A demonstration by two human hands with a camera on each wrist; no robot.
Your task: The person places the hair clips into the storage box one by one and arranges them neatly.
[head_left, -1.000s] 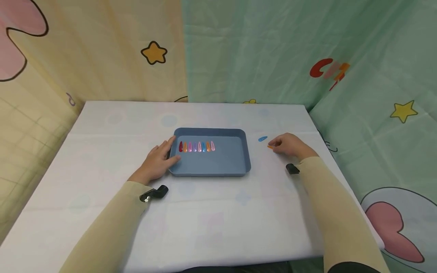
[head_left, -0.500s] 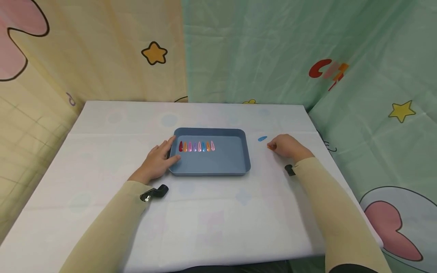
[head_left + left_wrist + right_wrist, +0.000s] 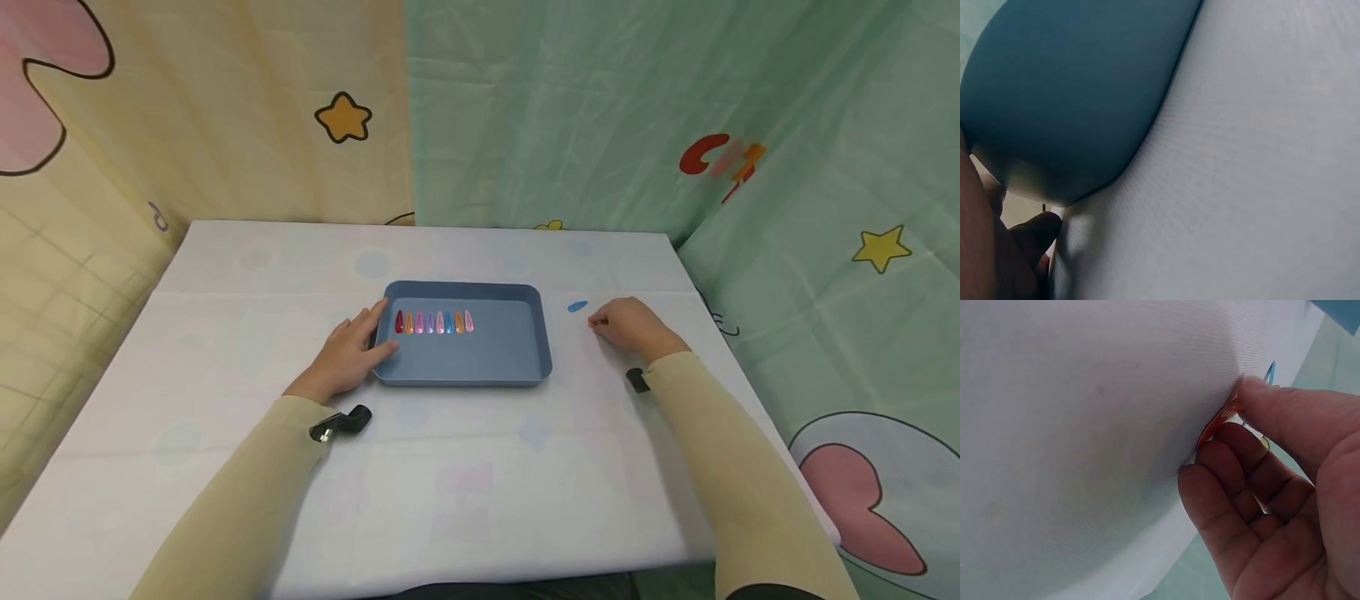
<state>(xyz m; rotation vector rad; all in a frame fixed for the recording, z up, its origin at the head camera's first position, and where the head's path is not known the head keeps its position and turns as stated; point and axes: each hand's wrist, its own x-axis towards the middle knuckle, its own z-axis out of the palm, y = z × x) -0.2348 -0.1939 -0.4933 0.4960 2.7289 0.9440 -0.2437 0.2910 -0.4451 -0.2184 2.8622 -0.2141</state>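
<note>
My right hand [image 3: 636, 325] is low over the table to the right of the tray. Between its thumb and fingers it pinches an orange snap hair clip [image 3: 1219, 420], close against the cloth in the right wrist view. A blue hair clip [image 3: 577, 307] lies just left of those fingertips. My left hand [image 3: 347, 354] rests with spread fingers on the left rim of the blue-grey tray [image 3: 502, 360]. Inside the tray, a row of several hair clips [image 3: 440, 322] in red, orange, pink, purple and blue stands side by side. The left wrist view shows mostly the tray's outer wall.
A white cloth [image 3: 450, 492] with faint spots covers the table. Patterned curtains [image 3: 540, 108] hang behind it and at both sides. Bare cloth extends in front of the tray, between the two forearms.
My right fingers have closed round the orange clip, which showed at the fingertips before and is now mostly covered in the head view. The left hand and tray hold still.
</note>
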